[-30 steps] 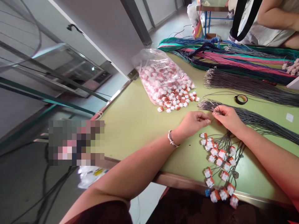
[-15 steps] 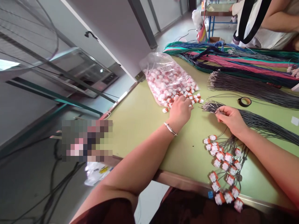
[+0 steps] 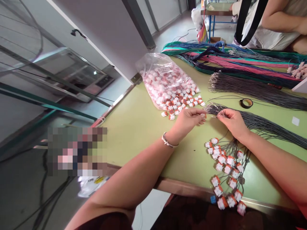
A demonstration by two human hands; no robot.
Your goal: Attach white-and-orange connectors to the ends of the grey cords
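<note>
My left hand (image 3: 190, 119), with a bracelet at the wrist, is closed in a pinch just right of the loose connectors. A small white-and-orange connector is mostly hidden in its fingertips. Close by on the right, my right hand (image 3: 231, 123) pinches a dark grey wire, its bare tip pointing toward the left hand. Beneath the right hand lies a bundle of grey wires (image 3: 261, 123) with metal terminals at the left end. Several wired connectors (image 3: 222, 159) spread below, some hanging over the table edge. A clear plastic bag (image 3: 163, 75) spills white-and-orange connectors (image 3: 177, 103) onto the table.
Another grey wire bundle (image 3: 259, 89) lies behind, with a black tape roll (image 3: 246, 103) in front of it. Blue, green and pink wires (image 3: 227, 60) stretch along the far side. A co-worker's arm (image 3: 283, 20) shows at top right. The table edge (image 3: 182, 187) runs near my body.
My left hand has left the connector pile and moved right and slightly down, toward my right hand. The right hand keeps its pinch on the wire. The whole view has shifted slightly.
</note>
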